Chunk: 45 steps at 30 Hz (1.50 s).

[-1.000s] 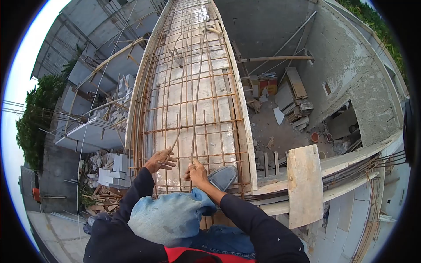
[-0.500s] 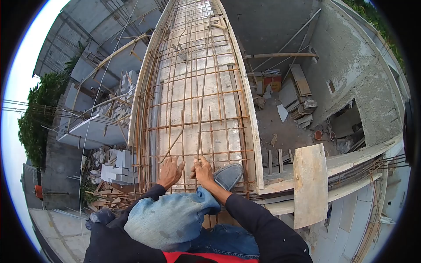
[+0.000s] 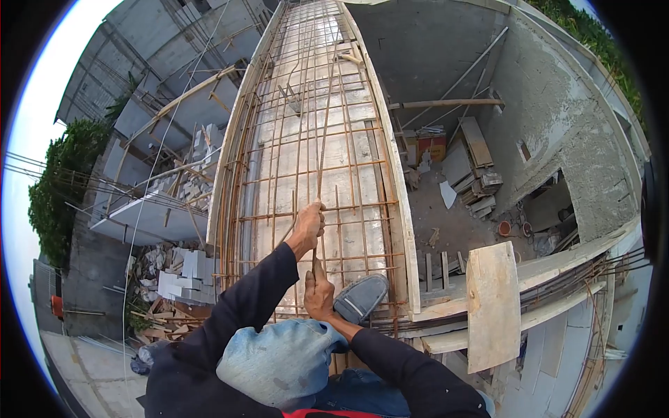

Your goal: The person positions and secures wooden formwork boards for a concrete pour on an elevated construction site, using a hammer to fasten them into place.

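A long steel rebar rod (image 3: 323, 150) runs lengthwise over the rusty rebar grid (image 3: 362, 166). My left hand (image 3: 306, 228) is wrapped round this rod, near a crossbar of the grid. Closer to my body, my right hand (image 3: 319, 296) is closed round the rod's lower stretch, beside my knee. The rod's near end is hidden by my right hand and leg. My grey shoe (image 3: 362, 298) rests at the near right of the grid, just beside my right hand.
Wooden formwork boards (image 3: 395, 150) edge the grid, with a drop on both sides. A loose plank (image 3: 493, 306) lies across the right-hand beam. Below left are white blocks (image 3: 187, 279) and rubble; below right, stacked boards (image 3: 481, 174) and a bucket (image 3: 504, 228).
My left hand, earlier spread flat over the grid, has moved forward and closed on the rod. My right hand has come slightly nearer my body, still on the rod.
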### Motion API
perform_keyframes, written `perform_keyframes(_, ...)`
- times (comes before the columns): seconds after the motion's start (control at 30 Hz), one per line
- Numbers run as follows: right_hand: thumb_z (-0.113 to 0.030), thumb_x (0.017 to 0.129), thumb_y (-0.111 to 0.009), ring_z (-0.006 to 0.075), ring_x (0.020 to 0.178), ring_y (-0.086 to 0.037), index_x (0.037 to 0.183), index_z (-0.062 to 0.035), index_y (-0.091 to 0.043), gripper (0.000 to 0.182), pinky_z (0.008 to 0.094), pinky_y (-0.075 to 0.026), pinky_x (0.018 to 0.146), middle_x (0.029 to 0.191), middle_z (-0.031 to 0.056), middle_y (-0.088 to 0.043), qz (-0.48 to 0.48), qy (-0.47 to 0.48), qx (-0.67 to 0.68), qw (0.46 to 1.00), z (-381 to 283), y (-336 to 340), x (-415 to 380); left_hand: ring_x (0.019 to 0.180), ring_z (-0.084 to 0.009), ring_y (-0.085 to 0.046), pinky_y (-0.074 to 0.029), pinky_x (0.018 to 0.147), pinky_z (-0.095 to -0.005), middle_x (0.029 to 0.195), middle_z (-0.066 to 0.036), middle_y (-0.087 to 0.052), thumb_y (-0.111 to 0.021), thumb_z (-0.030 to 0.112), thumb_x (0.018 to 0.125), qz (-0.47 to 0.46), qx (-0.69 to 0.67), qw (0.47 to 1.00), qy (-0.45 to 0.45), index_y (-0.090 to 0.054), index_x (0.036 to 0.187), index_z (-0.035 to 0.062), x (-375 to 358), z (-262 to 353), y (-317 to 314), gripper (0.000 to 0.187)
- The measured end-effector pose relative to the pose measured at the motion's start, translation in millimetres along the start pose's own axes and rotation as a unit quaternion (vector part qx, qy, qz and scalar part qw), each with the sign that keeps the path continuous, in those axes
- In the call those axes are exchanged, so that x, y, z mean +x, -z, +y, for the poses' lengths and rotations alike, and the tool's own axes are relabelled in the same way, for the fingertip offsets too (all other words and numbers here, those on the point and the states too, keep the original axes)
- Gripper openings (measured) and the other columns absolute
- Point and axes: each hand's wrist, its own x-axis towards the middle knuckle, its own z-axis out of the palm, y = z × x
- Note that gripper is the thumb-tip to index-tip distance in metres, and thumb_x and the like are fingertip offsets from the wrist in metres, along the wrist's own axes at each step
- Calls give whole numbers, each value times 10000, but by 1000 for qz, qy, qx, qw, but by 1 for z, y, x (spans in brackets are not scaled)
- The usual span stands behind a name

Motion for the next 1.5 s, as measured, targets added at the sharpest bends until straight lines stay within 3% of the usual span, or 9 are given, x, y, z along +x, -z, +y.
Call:
perform_keyframes(0.33,-354,947,-491,191,447,-527,1352,0,-385,549,344,-447,453,583,128,-539,-158,-118,105,975,-33,4,64,388,-35,-229,-174,333,-222,520,70,-315,-445,231,953,-9,44,992,-115,-517,901,52,53,80,-9,200)
perform_keyframes(0.53,-290,947,-516,64,427,-399,1119,-21,-531,320,247,-369,371,570,-19,-422,-57,-232,352,905,-40,-2,111,955,-307,-582,-506,760,-331,1165,-240,-494,-506,261,929,-114,132,976,-134,-331,1291,-64,126,137,-25,517)
perform_keyframes(0.77,-179,894,-506,180,542,-498,881,14,-621,225,359,-400,525,622,99,-536,-19,-223,67,972,44,57,168,1011,-342,-598,-510,855,-433,1224,-241,-522,-421,417,959,-117,136,983,26,-321,1346,-12,68,18,9,586)
perform_keyframes(1.13,-103,837,-522,419,1135,-495,1309,76,-413,516,410,-390,983,1256,333,-461,-56,100,-237,965,-9,42,174,1044,-302,-585,-491,871,-397,1181,-216,-551,-470,333,944,3,95,995,-39,-416,1259,-19,59,-14,65,476)
perform_keyframes(1.23,-135,858,-537,439,1084,-507,1259,94,-437,472,416,-417,948,1148,333,-514,-124,82,-122,981,-62,95,178,845,-164,-590,-468,676,-259,1009,-95,-595,-473,280,943,28,90,992,-80,-487,1171,41,73,-19,62,330)
perform_keyframes(1.3,-166,889,-511,370,988,-541,1130,59,-501,330,414,-427,927,1108,249,-552,-216,290,-486,796,-22,148,187,960,-218,-586,-503,786,-319,1092,-124,-579,-478,300,939,1,101,988,-118,-453,1248,51,84,-26,57,398)
perform_keyframes(1.33,-171,892,-506,329,961,-547,1077,39,-520,281,429,-434,901,1061,200,-577,-224,144,-349,899,-65,201,167,1031,-250,-574,-490,860,-359,1142,-137,-573,-463,307,947,-17,137,983,-118,-429,1294,45,87,-22,52,437)
perform_keyframes(1.43,-233,843,-567,312,819,-583,1032,-25,-538,282,430,-450,698,792,124,-545,-111,244,-549,791,-43,309,122,1062,-252,-567,-474,883,-372,1171,-133,-572,-447,310,959,-60,145,981,-116,-434,1300,38,82,-8,24,436)
perform_keyframes(1.5,-212,833,-592,363,733,-590,1096,-35,-579,317,452,-475,637,840,169,-565,-104,84,-483,865,-44,381,73,1048,-235,-575,-465,896,-368,1157,-120,-584,-457,309,961,-135,183,958,-177,-460,1286,47,66,10,1,418)
